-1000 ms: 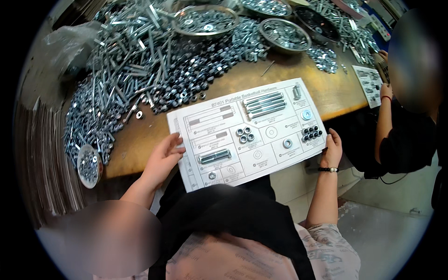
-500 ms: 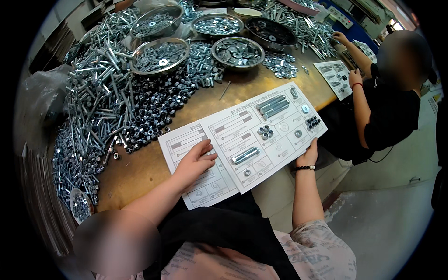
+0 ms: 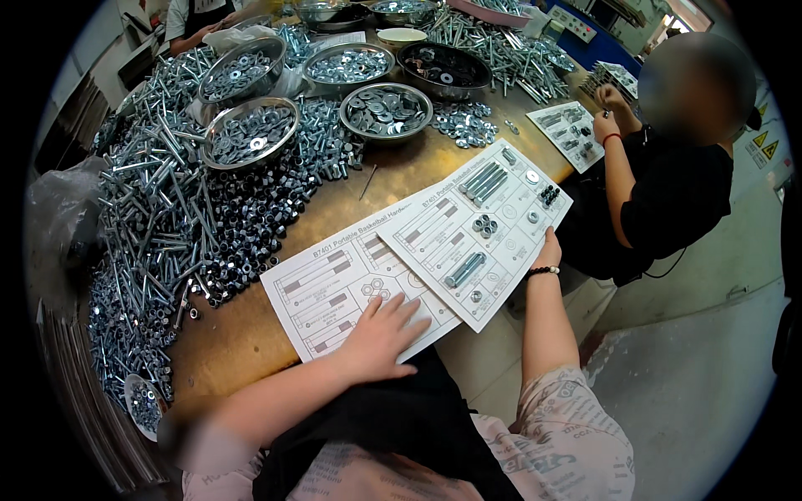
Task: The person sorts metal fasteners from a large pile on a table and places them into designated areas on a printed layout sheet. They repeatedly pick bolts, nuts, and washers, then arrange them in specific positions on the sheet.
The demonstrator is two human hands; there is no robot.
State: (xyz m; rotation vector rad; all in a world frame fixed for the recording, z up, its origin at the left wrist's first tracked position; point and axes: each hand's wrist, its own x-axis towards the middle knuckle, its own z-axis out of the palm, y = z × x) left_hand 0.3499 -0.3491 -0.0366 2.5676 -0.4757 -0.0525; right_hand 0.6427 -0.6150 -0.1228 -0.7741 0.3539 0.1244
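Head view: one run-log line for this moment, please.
left hand: flat on lower sheet | right hand: edge of loaded sheet | table

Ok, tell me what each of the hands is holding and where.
The left hand lies flat on the lower sheet, gripping nothing. The right hand holds the upper sheet, which carries bolts and nuts, at its near right edge.

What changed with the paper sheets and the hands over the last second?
The top white printed sheet carrying bolts and nuts slid rightward, guided by the right hand, uncovering a second white printed sheet. The left hand now presses that one flat. The loose hardware stayed on the top sheet.
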